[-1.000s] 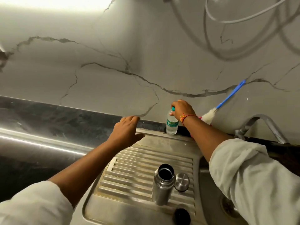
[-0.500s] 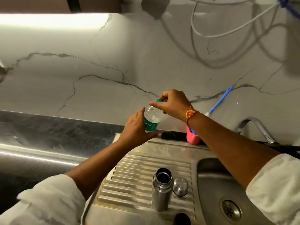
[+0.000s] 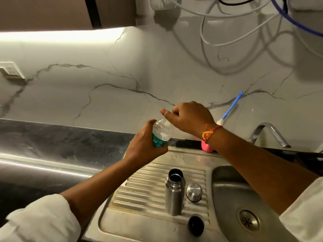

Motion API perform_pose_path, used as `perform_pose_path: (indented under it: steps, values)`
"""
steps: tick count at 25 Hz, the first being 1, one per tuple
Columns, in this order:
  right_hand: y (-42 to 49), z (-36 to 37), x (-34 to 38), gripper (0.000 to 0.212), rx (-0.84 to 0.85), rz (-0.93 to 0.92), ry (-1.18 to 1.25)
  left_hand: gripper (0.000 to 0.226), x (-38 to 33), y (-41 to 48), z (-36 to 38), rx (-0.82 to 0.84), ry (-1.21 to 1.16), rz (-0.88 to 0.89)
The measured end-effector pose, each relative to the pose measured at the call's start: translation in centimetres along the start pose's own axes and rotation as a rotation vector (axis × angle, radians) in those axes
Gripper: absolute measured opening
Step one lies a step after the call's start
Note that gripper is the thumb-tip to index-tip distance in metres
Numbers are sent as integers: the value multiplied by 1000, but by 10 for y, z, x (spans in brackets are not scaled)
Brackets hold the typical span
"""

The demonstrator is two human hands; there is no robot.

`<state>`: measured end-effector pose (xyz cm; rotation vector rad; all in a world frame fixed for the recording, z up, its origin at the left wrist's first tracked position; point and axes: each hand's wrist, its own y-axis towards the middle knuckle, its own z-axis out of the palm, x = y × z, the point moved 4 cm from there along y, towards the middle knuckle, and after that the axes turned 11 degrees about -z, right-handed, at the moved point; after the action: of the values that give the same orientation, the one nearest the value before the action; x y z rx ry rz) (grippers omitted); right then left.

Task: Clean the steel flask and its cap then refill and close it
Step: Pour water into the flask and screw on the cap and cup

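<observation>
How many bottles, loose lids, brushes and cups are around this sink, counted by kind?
Bottles: 2, the steel flask and the plastic water bottle
Loose lids: 2, the steel cap and the black lid
Brushes: 1, the blue-handled brush
Cups: 1, the pink cup
Total: 6

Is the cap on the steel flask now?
No, the steel flask stands open, its steel cap resting beside it on the drainboard.
</observation>
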<state>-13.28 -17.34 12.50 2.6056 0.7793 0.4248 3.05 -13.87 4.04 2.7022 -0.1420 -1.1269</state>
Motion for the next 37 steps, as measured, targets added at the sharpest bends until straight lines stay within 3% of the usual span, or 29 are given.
perform_pose_path:
  steps: [7,14,17,22,27,31,34,37]
  values:
    - [-22,2,23,49,-125,-177,212,81,2,-30,-14,123,-138,32]
    - [-47,5,26,31,96,-236,372,80,12,-47,-16,205,-105,14]
    - [-63,7,21,35,149,-217,423,81,16,-55,-13,237,-62,27]
    - [-84,15,15,35,197,-83,599,85,25,-60,-7,279,26,33]
    - [-102,26,7,31,143,14,705,84,35,-64,-2,335,114,26]
    - [-121,35,1,26,94,136,649,87,43,-67,-2,375,193,18]
    - [-138,45,-1,15,67,353,786,85,49,-68,-4,398,252,28]
    - [-158,61,0,24,17,684,1089,85,54,-69,-7,414,319,42]
